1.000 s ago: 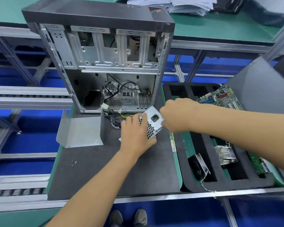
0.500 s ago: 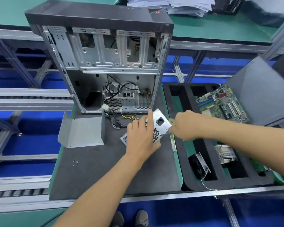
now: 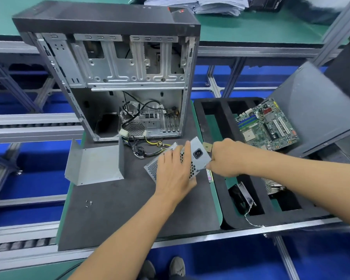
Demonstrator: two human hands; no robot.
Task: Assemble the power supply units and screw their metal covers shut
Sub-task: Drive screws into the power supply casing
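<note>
At the mat's (image 3: 113,209) centre lies the PSU (image 3: 198,156), a perforated silver box with its power socket facing up. The left hand (image 3: 175,172) lies flat on it, fingers straight and spread over the vent holes. At 3 o'clock of the PSU, the right hand (image 3: 226,160) is curled at the box's corner; whether it pinches a screw or tool there I cannot tell. Cables (image 3: 150,148) run from the PSU toward 11 o'clock into the open case (image 3: 117,77), which stands upright. A bent metal cover (image 3: 93,164) sits at 9 o'clock, apart from the PSU. Screws (image 3: 88,203) lie at 7 o'clock. A motherboard (image 3: 268,125) rests at 2 o'clock in the foam tray (image 3: 220,126).
</note>
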